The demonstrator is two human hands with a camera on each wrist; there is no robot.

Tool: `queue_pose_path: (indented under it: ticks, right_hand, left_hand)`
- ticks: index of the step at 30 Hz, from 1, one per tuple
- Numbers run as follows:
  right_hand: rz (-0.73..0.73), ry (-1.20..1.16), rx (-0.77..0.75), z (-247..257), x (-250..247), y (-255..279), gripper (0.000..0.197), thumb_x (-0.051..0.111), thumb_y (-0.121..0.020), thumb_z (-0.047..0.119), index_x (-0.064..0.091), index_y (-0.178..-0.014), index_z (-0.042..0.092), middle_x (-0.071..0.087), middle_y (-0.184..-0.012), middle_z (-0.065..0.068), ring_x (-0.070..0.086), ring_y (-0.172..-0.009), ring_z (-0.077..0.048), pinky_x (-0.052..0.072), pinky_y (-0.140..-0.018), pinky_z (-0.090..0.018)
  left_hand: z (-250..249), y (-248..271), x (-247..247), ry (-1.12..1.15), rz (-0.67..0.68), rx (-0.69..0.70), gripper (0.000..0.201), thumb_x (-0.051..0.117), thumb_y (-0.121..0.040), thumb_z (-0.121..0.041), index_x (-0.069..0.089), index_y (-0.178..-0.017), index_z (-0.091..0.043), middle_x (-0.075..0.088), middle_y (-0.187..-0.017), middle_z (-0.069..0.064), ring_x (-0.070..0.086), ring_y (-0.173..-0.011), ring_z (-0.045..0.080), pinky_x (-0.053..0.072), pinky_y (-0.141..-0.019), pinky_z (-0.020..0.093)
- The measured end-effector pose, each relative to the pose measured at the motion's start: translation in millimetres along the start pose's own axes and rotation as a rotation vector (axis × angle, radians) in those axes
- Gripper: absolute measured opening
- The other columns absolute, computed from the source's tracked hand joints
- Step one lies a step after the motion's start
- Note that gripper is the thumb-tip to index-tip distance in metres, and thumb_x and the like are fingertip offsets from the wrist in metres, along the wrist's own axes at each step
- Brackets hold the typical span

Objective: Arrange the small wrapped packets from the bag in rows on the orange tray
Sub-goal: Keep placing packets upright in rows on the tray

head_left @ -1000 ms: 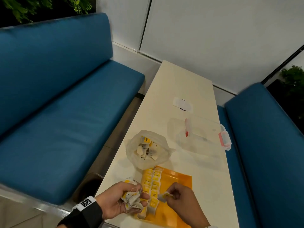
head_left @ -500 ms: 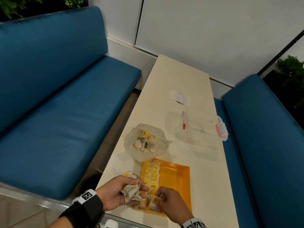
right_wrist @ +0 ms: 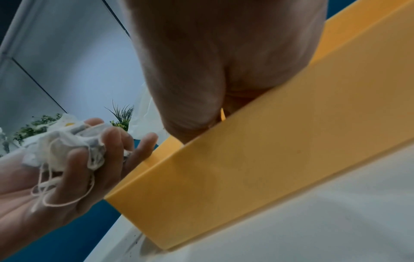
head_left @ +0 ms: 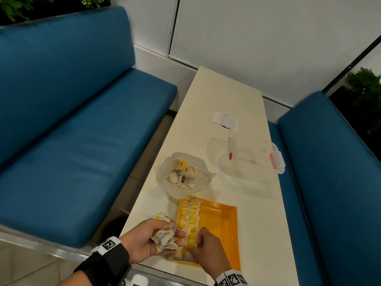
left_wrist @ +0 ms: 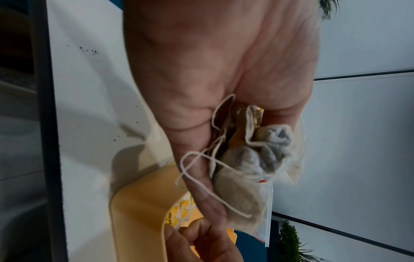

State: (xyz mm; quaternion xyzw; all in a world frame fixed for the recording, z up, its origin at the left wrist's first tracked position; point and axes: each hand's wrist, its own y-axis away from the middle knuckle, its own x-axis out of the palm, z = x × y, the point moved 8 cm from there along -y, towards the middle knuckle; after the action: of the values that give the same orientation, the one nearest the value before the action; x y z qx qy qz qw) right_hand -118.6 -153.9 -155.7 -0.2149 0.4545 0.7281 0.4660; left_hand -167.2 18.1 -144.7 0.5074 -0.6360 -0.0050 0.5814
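The orange tray point(head_left: 221, 228) lies at the near end of the table, with two rows of yellow-labelled packets point(head_left: 188, 219) along its left side. My left hand point(head_left: 175, 238) hovers just left of the tray and grips a bunch of packets point(head_left: 164, 237) with loose strings; the same bunch point(left_wrist: 253, 159) fills the left wrist view. My right hand point(head_left: 198, 244) is inside the tray at the near end of the second row, fingers curled, pinching a packet point(left_wrist: 173, 224) against the tray floor. The clear bag point(head_left: 183, 174) with several packets sits just beyond the tray.
A clear plastic box with red clasps point(head_left: 253, 155) stands beyond the tray on the right. A white paper item point(head_left: 225, 121) lies farther back. Blue benches point(head_left: 82, 141) flank the narrow table point(head_left: 226, 89) on both sides. The tray's right half point(head_left: 224, 240) is bare.
My right hand came down from above the tray with one packet to the near end of the second row. The left hand kept its bunch and barely moved.
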Motion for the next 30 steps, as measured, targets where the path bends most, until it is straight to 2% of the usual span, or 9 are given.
queue_pose_path:
  ticks: [4, 8, 12, 19, 23, 25, 27, 30]
  right_hand:
    - [0.034, 0.05, -0.015, -0.8, -0.6, -0.3, 0.019, 0.071, -0.067, 0.02, 0.053, -0.067, 0.026, 0.062, -0.089, 0.002, 0.058, -0.08, -0.01, 0.049, -0.071, -0.023]
    - [0.08, 0.078, -0.021, -0.4, 5.9, -0.8, 0.027, 0.082, -0.06, 0.035, 0.059, -0.069, 0.026, 0.059, -0.094, 0.003, 0.059, -0.082, -0.012, 0.048, -0.067, -0.022]
    - [0.088, 0.141, -0.049, 5.5, 8.5, -1.4, 0.024, 0.074, -0.067, 0.024, 0.051, -0.068, 0.033, 0.059, -0.097, 0.0, 0.055, -0.086, -0.013, 0.042, -0.067, -0.019]
    - [-0.004, 0.124, -0.031, 7.0, 6.1, -7.8, 0.023, 0.074, -0.068, 0.024, 0.052, -0.067, 0.03, 0.061, -0.089, 0.003, 0.058, -0.083, -0.012, 0.039, -0.06, -0.017]
    - [0.012, 0.148, -0.053, 10.4, 7.9, -4.7, 0.016, 0.07, -0.073, 0.023, 0.055, -0.074, 0.03, 0.059, -0.095, 0.003, 0.057, -0.088, -0.013, 0.043, -0.071, -0.022]
    - [0.001, 0.15, -0.072, 14.8, 1.9, 0.7, 0.012, 0.068, -0.075, 0.028, 0.059, -0.081, 0.031, 0.056, -0.097, 0.006, 0.057, -0.089, -0.011, 0.045, -0.072, -0.022]
    - [-0.06, 0.133, -0.123, 26.1, -13.9, 7.8, 0.013, 0.067, -0.079, 0.03, 0.059, -0.087, 0.035, 0.053, -0.097, 0.01, 0.057, -0.087, -0.006, 0.046, -0.074, -0.019]
    - [-0.109, -0.089, -0.318, 59.2, -41.8, 25.4, 0.02, 0.071, -0.081, 0.021, 0.063, -0.089, 0.037, 0.057, -0.095, 0.014, 0.06, -0.079, -0.007, 0.044, -0.069, -0.012]
  left_hand:
    - [0.7, 0.5, -0.1, 0.005, 0.003, -0.001, 0.01, 0.057, -0.094, -0.009, 0.061, -0.102, -0.004, 0.063, -0.131, 0.03, 0.072, -0.092, 0.04, 0.062, -0.074, 0.047]
    - [2.1, -0.9, -1.2, 0.005, 0.008, 0.01, 0.009, 0.058, -0.093, -0.008, 0.061, -0.101, -0.005, 0.062, -0.132, 0.03, 0.071, -0.093, 0.04, 0.061, -0.074, 0.047]
    - [2.8, -1.1, -0.3, -0.015, 0.018, 0.017, 0.007, 0.055, -0.095, -0.007, 0.062, -0.094, -0.005, 0.062, -0.131, 0.03, 0.07, -0.095, 0.041, 0.058, -0.081, 0.05]
    - [3.2, 1.2, 2.6, -0.013, 0.006, 0.006, 0.007, 0.055, -0.095, -0.006, 0.062, -0.095, -0.005, 0.064, -0.13, 0.029, 0.071, -0.099, 0.043, 0.061, -0.077, 0.049]
    - [1.4, 2.8, 3.0, 0.015, 0.003, 0.013, 0.008, 0.054, -0.093, -0.004, 0.062, -0.094, -0.003, 0.062, -0.129, 0.033, 0.072, -0.094, 0.044, 0.063, -0.071, 0.048]
    - [-0.9, 4.2, 4.4, 0.033, -0.007, 0.013, 0.009, 0.056, -0.092, -0.006, 0.061, -0.098, -0.002, 0.062, -0.129, 0.035, 0.073, -0.092, 0.043, 0.063, -0.073, 0.048]
    - [-5.6, 5.3, 4.2, 0.078, -0.043, 0.034, 0.015, 0.06, -0.088, -0.008, 0.06, -0.101, -0.001, 0.063, -0.124, 0.037, 0.073, -0.092, 0.043, 0.062, -0.073, 0.048]
    - [-13.3, 2.7, 2.7, 0.145, -0.071, 0.081, 0.02, 0.062, -0.085, -0.01, 0.06, -0.102, 0.001, 0.064, -0.119, 0.039, 0.072, -0.095, 0.044, 0.061, -0.078, 0.051]
